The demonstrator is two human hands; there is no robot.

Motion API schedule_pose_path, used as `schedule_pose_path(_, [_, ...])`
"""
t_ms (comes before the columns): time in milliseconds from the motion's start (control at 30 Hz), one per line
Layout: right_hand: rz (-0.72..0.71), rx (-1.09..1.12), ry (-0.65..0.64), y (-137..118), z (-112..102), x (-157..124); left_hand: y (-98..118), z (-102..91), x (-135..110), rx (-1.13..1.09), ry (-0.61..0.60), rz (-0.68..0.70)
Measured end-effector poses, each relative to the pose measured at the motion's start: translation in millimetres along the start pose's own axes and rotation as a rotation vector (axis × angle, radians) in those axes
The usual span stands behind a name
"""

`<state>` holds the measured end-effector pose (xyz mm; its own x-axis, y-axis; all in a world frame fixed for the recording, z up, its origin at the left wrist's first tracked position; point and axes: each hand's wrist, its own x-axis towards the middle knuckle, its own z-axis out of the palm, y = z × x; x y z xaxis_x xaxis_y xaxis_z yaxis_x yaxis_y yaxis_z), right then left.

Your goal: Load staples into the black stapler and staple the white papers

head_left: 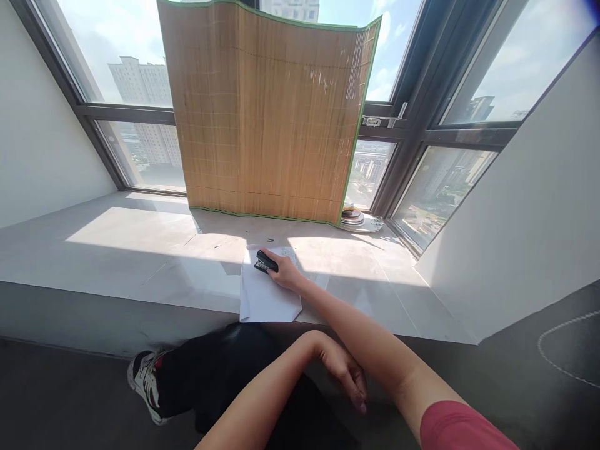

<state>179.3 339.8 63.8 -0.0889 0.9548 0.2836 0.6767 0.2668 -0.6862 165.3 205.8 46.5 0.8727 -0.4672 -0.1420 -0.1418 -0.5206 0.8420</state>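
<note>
My right hand [284, 272] reaches forward onto the window ledge and grips a small black stapler [265, 262]. The stapler rests on the upper part of a stack of white paper sheets [265, 299] whose lower edge hangs slightly over the ledge front. My left hand [345, 370] hangs low in front of my lap, under my right forearm. Its fingers are loosely curled and hold nothing.
A bamboo mat [267, 112] with green trim stands upright against the window. A small stack of round plates [352, 216] sits at its right foot. The wide grey ledge [117, 250] runs left and right. My shoe [146, 381] and black trousers are on the dark floor below.
</note>
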Motion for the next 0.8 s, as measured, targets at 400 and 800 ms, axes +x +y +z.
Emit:
schedule_pose_path(400, [0.041,-0.259,0.194,80,-97,-82,-34,-30.1,-104,-0.849,0.994,0.567])
schedule_pose_path(800, [0.024,-0.050,0.430,95,-99,-86,-45,-65.5,-99,-1.281,1.997,0.088])
